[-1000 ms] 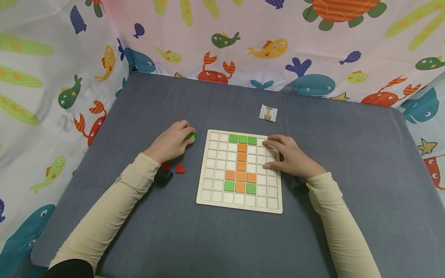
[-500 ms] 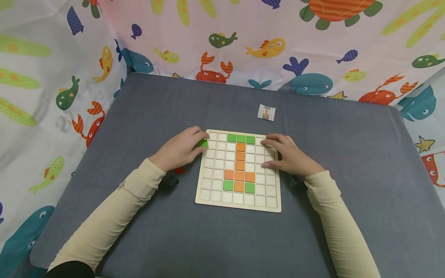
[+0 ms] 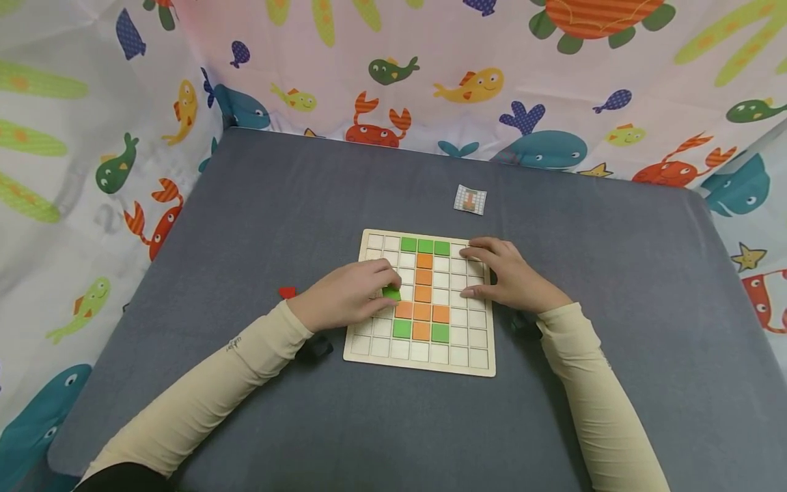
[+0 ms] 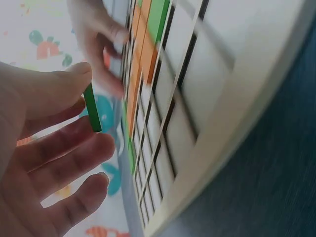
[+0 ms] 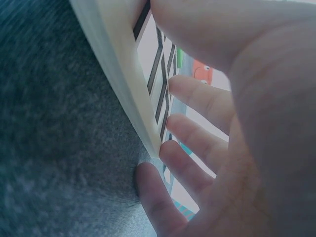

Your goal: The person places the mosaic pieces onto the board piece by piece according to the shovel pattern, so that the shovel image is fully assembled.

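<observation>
Between thumb and fingers my left hand (image 3: 344, 295) pinches a thin green square tile (image 3: 391, 293) above the left half of the wooden grid board (image 3: 420, 352). The left wrist view shows that tile (image 4: 92, 109) edge-on, with the board's surface beyond it. Set in the board are three green tiles (image 3: 425, 247) along the top, a column of orange tiles (image 3: 423, 277) with an orange crossbar, and two green tiles below. My right hand (image 3: 516, 279) rests on the board's right edge, fingers relaxed, thumb and fingertips over the outer cells.
A small printed card (image 3: 470, 199) with a grid picture lies behind the board. Left of it, beside my left wrist, a red piece (image 3: 287, 292) sits on the grey table (image 3: 393, 430). A sea-animal patterned cloth (image 3: 430, 102) stands around the table's back and sides.
My left hand has carried the green tile from the table left of the board rightward and nearer, over the board's left half. My right hand has stayed at the right edge.
</observation>
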Action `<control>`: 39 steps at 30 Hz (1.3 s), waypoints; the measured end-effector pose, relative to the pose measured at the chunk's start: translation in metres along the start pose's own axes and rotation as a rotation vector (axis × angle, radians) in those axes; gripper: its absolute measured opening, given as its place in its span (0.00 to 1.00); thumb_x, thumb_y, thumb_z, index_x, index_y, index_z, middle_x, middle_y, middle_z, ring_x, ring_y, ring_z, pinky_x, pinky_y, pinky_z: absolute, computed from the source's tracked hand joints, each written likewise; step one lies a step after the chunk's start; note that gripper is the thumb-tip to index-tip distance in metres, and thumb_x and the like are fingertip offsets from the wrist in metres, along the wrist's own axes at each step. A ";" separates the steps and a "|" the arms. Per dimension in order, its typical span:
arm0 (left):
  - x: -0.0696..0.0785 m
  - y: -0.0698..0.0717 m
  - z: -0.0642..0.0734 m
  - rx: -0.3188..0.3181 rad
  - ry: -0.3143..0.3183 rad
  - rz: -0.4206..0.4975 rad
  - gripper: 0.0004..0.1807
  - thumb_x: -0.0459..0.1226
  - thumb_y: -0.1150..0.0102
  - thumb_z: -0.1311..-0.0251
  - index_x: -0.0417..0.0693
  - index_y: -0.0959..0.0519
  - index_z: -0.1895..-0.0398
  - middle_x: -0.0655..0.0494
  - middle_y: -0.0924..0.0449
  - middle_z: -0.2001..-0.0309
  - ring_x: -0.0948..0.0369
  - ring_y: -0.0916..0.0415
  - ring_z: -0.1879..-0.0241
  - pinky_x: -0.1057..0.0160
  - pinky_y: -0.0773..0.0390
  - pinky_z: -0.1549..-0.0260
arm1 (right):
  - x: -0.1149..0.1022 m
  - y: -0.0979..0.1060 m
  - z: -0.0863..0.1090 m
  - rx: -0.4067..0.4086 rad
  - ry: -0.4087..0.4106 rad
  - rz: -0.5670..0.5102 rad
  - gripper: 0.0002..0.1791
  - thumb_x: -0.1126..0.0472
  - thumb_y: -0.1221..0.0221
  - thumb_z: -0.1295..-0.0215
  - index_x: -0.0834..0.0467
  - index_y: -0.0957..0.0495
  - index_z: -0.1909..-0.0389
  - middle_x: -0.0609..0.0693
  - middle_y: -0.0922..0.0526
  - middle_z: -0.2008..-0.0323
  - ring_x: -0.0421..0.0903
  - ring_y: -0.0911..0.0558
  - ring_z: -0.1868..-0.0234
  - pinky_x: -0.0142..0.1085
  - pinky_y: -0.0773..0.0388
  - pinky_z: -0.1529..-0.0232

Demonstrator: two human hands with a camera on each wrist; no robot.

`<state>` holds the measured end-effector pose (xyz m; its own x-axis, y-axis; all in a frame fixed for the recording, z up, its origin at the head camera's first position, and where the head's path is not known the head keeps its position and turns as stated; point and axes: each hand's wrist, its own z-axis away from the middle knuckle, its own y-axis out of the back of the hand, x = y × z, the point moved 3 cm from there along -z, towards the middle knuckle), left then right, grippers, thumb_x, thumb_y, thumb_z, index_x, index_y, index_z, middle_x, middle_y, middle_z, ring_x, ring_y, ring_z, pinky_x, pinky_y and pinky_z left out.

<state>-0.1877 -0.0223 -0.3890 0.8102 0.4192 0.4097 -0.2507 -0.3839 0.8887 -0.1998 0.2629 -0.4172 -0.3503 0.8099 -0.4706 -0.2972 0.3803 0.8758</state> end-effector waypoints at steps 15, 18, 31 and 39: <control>0.033 -0.032 -0.001 -0.071 -0.157 -0.019 0.08 0.43 0.40 0.37 0.50 0.23 0.60 0.61 0.26 0.63 0.65 0.31 0.66 0.66 0.28 0.61 | 0.002 0.000 0.000 0.008 0.013 0.003 0.42 0.42 0.33 0.46 0.53 0.34 0.32 0.55 0.41 0.32 0.56 0.43 0.34 0.54 0.41 0.39; 0.040 -0.036 -0.001 -0.086 -0.182 -0.018 0.08 0.44 0.40 0.37 0.51 0.22 0.61 0.61 0.26 0.65 0.66 0.32 0.67 0.66 0.28 0.62 | 0.002 0.000 0.000 0.014 0.018 0.003 0.41 0.43 0.32 0.46 0.53 0.34 0.33 0.55 0.40 0.32 0.56 0.43 0.34 0.54 0.41 0.39; 0.052 -0.047 0.000 -0.145 -0.241 -0.077 0.06 0.42 0.38 0.38 0.51 0.22 0.62 0.62 0.26 0.65 0.65 0.31 0.65 0.69 0.29 0.61 | 0.000 0.001 0.001 0.007 0.002 -0.008 0.41 0.44 0.32 0.46 0.54 0.34 0.33 0.55 0.40 0.32 0.57 0.43 0.34 0.55 0.41 0.39; 0.051 -0.051 -0.001 -0.155 -0.230 -0.094 0.07 0.43 0.38 0.39 0.52 0.22 0.61 0.63 0.26 0.65 0.66 0.31 0.65 0.69 0.29 0.61 | 0.001 0.001 0.000 0.007 -0.002 -0.009 0.41 0.43 0.32 0.47 0.53 0.33 0.33 0.55 0.40 0.32 0.57 0.43 0.34 0.55 0.41 0.39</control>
<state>-0.1337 0.0194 -0.4131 0.9282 0.2424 0.2824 -0.2326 -0.2143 0.9487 -0.1998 0.2638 -0.4170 -0.3460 0.8075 -0.4778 -0.2936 0.3905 0.8725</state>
